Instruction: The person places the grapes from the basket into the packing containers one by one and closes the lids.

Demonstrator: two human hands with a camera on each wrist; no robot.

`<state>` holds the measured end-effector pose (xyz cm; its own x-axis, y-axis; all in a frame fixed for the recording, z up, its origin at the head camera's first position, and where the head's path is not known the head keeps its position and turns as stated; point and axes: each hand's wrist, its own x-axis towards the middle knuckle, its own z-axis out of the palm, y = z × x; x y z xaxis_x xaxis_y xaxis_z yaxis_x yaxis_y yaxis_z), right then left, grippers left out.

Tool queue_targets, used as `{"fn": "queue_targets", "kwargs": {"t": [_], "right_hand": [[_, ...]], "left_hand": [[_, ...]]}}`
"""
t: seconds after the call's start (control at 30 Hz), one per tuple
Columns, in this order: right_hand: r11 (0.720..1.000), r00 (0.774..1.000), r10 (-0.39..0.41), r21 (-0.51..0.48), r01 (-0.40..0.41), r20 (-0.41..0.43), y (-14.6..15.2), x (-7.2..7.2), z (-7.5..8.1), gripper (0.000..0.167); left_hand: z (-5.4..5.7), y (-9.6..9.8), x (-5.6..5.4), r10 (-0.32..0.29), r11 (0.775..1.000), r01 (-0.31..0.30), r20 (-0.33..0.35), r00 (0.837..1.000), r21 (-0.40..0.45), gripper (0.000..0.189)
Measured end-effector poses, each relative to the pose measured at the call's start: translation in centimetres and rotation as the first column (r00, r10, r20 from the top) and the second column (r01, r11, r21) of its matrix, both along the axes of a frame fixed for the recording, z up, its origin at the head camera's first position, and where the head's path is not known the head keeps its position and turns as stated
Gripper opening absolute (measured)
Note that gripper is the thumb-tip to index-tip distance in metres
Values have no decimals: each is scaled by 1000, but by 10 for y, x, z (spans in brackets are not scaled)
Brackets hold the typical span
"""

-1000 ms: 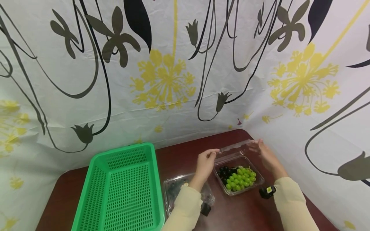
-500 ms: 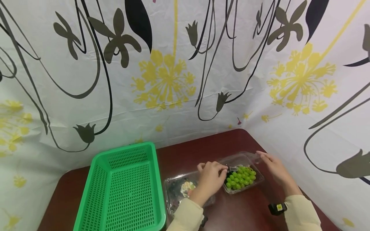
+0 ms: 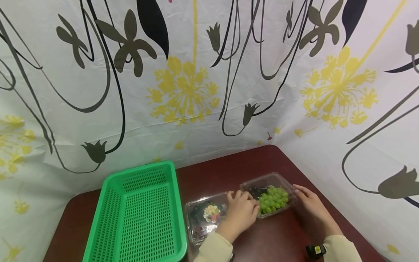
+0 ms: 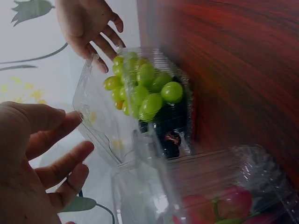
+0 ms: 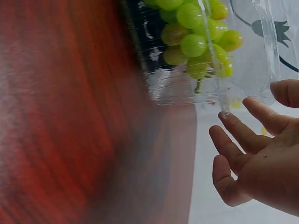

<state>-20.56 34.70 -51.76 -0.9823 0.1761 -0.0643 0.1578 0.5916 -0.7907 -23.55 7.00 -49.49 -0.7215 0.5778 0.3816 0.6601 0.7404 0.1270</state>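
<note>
A clear plastic fruit box (image 5: 182,99) holds a bunch of green grapes (image 3: 273,199) beside dark fruit (image 4: 170,119). Its hinged clear lid (image 4: 100,100) is tilted partly over the fruit in the wrist views. At the box's left side, my left hand (image 3: 240,211) pinches the lid edge between thumb and index finger, the other fingers loosely bent. My right hand (image 3: 312,203) has the opposite lid corner between thumb and index finger. Its middle fingertip is right at the box rim in the right wrist view.
Just left stands a second clear box (image 3: 196,231) with a round fruit sticker (image 3: 212,213); red fruit (image 4: 196,207) shows inside. A large green plastic basket (image 3: 179,218) fills the left of the dark red table (image 3: 203,180). Flower-patterned cloth (image 3: 183,138) hangs behind.
The lid, raised upright a second ago, has come down over the grapes. Both hands have moved down and toward me with it, the left one ending at the box's left edge.
</note>
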Motion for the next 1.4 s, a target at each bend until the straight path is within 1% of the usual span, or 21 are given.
{"fn": "queue_targets", "kwargs": {"t": [0.07, 0.17, 0.3, 0.4, 0.57, 0.7, 0.77, 0.9, 1.0, 1.2, 1.4], "right_hand": [[1000, 1000, 1, -10, -1, 12, -1, 1, -3, 59], [1000, 999, 3, -16, -2, 36, -1, 2, -8, 60], [1000, 997, -24, -3, 25, 72, 0, 4, -15, 60], [999, 993, -50, -1, 50, 106, 1, 6, -18, 61], [995, 985, -90, -23, 95, 145, 1, 8, -23, 63], [992, 980, -113, -43, 122, 165, 1, 10, -25, 66], [989, 978, -116, -67, 129, 173, 1, 10, -26, 62], [979, 972, -134, -123, 160, 195, 0, 9, -29, 61], [969, 966, -155, -158, 190, 207, 0, 8, -30, 61], [953, 964, -166, -218, 212, 209, 0, 8, -33, 60], [934, 962, -171, -276, 227, 214, -1, 7, -35, 53]], "left_hand": [[-4, 1, 1, 16, 999, -18, -55, 998, -35, 16], [-9, 2, 3, 34, 997, -43, -129, 991, -68, 15], [-14, 5, 5, 39, 995, -56, -185, 982, -87, 16], [-18, 7, 6, 38, 991, -63, -199, 979, -122, 14], [-22, 10, 8, 39, 979, -75, -188, 981, -190, 8], [-24, 12, 10, 37, 977, -74, -185, 982, -198, 8], [-24, 12, 10, 36, 977, -77, -202, 979, -198, 8], [-26, 14, 9, 15, 974, -75, -266, 964, -215, 5], [-28, 16, 9, -9, 967, -69, -304, 953, -246, 4], [-30, 21, 6, -30, 951, -83, -357, 934, -299, 9], [-32, 22, 6, -53, 947, -85, -411, 910, -310, 10]]}}
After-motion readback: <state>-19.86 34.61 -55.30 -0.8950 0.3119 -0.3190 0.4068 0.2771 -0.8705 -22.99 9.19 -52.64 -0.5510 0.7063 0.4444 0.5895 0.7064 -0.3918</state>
